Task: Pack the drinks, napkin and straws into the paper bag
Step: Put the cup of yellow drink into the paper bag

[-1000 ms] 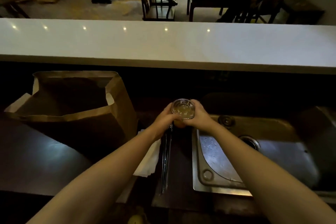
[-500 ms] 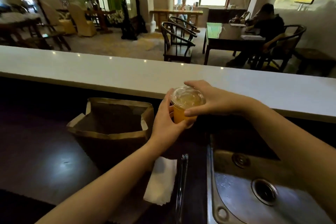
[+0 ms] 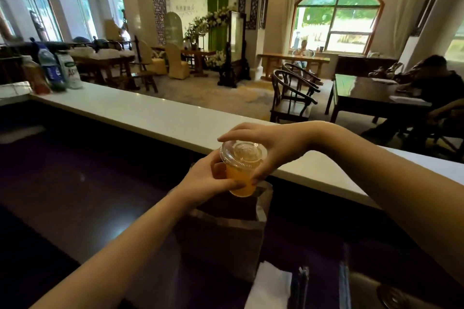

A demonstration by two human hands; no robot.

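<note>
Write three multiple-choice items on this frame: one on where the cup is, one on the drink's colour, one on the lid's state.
1. Where is the cup?
A. Above the paper bag
B. On the white counter
C. In the sink

2. What colour is the drink?
A. Green
B. Orange
C. Clear

3. What state is the lid in?
A. Off
B. On the cup
C. Pierced by a straw

A: the left hand and right hand hold it over the bag's mouth.
B: orange liquid shows through the clear wall.
B: the clear lid caps the rim, no straw.

Orange drink [image 3: 239, 180], clear lid [image 3: 243, 153], seemingly brown bag [image 3: 226, 238], white napkin [image 3: 268, 286].
</note>
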